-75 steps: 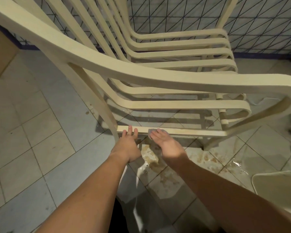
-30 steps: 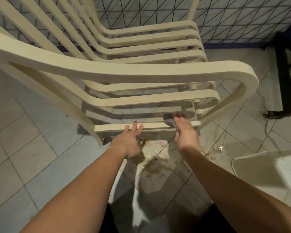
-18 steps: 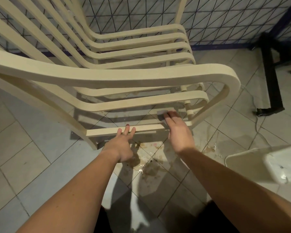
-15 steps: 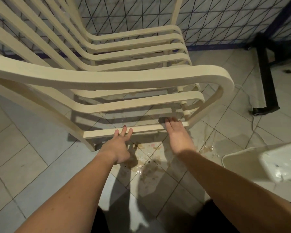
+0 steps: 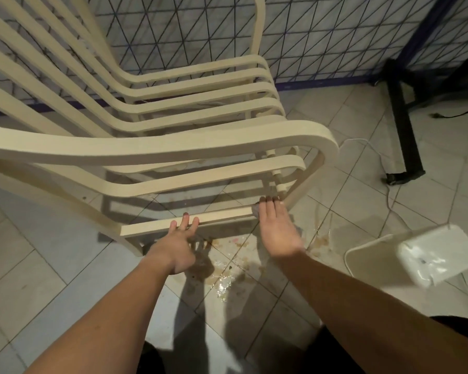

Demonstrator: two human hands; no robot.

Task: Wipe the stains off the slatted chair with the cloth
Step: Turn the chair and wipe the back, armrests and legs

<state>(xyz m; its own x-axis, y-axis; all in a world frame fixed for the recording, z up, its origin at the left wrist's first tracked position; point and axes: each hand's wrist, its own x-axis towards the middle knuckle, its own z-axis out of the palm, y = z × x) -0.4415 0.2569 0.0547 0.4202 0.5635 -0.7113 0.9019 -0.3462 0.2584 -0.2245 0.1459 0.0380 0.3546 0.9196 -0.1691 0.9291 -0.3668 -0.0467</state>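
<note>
The cream slatted chair fills the upper left, seen from its side, with a low side rail near the floor. My left hand rests on that rail with straight, spread fingers. My right hand lies flat with straight fingers at the rail's right end, pressing a small grey cloth against it. Only a corner of the cloth shows beside my fingers; the rest is hidden under my palm.
Brown wet stains spread over the floor tiles below the rail. A white plastic basin stands on the floor at the right. A black metal stand and a white cable lie beyond it, by the mesh-patterned wall.
My right hand with the cloth has slid rightward along the low rail to its right end. My left hand has stayed on the rail. The view has shifted to the right.
</note>
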